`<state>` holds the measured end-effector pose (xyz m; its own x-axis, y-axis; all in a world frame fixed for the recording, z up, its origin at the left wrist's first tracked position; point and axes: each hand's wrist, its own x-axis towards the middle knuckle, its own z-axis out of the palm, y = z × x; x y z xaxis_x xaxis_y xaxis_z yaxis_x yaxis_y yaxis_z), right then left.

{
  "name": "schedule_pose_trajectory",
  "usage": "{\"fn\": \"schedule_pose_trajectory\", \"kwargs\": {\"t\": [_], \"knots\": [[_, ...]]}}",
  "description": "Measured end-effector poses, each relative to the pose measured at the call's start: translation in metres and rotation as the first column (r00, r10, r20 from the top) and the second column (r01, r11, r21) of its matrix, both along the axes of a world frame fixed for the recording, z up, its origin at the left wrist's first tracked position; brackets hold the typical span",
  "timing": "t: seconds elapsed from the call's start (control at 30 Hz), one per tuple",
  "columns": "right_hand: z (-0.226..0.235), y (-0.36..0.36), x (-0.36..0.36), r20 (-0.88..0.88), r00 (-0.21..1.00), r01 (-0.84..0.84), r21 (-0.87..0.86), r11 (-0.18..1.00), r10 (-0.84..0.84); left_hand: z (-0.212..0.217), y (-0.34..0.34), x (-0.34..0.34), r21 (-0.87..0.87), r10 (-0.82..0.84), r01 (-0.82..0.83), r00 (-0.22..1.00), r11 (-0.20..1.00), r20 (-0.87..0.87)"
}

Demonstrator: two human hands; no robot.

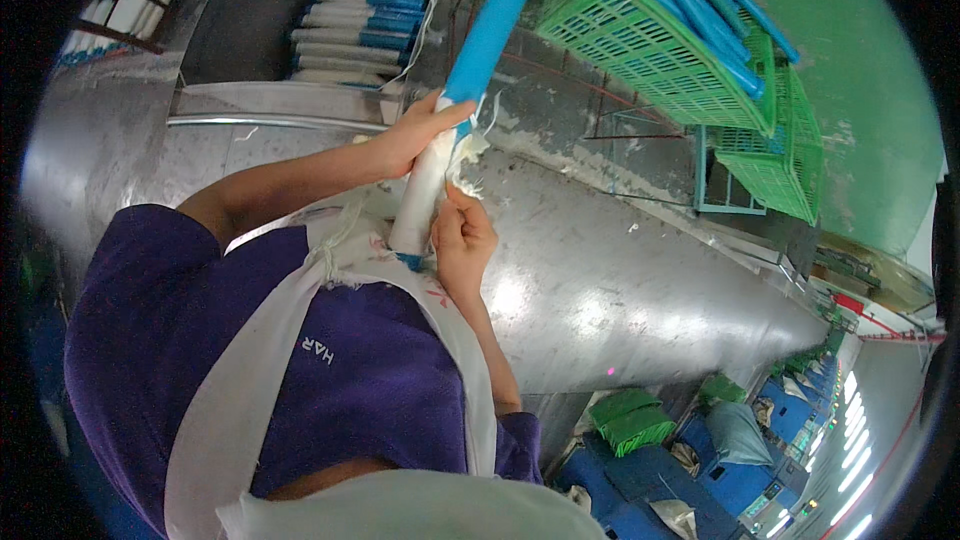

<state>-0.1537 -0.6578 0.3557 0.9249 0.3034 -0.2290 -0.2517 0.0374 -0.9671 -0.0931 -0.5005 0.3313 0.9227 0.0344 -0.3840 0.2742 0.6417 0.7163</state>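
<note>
The left hand (pixel 415 135) is wrapped around a long blue bobbin tube (pixel 470 90) at the point where its bare blue upper part meets the white yarn wound on its lower part. The tube tilts, lower end near the person's chest, top end up toward a green plastic crate (pixel 640 40) of blue tubes. The right hand (pixel 462 238) pinches loose white yarn (pixel 466 152) beside the tube. Below lies a shiny metal table (pixel 620 280); more wound tubes (pixel 350 35) lie stacked at its far edge.
</note>
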Motion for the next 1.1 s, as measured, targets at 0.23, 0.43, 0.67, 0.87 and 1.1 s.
{"fn": "schedule_pose_trajectory", "kwargs": {"t": [0.23, 0.43, 0.67, 0.87, 1.1], "knots": [[-0.013, -0.022, -0.022, 0.049, 0.979, -0.187, -0.194, 0.963, 0.200, 0.007, 0.051, 0.005, 0.024, 0.396, -0.397, 0.905, 0.918, -0.154], [0.027, -0.026, 0.028, 0.198, 0.969, -0.118, -0.145, 0.982, 0.146, 0.006, 0.071, 0.054, 0.215, 0.245, -0.283, 0.951, 0.935, 0.187], [0.116, -0.047, 0.131, 0.298, 0.005, 0.337, -0.899, 0.279, 0.955, -0.010, -0.049, 0.039, 0.789, -0.579, 0.057, 0.712, 0.612, 0.397], [0.099, -0.093, 0.141, -0.214, 0.124, 0.402, -0.882, -0.247, 0.969, -0.053, -0.062, 0.025, 0.905, -0.857, 0.190, 0.441, 0.380, 0.267], [0.063, -0.148, 0.120, -0.242, 0.553, 0.296, -0.837, -0.459, 0.797, -0.174, -0.033, 0.037, 0.913, -0.759, 0.360, 0.536, -0.191, -0.370]]}}
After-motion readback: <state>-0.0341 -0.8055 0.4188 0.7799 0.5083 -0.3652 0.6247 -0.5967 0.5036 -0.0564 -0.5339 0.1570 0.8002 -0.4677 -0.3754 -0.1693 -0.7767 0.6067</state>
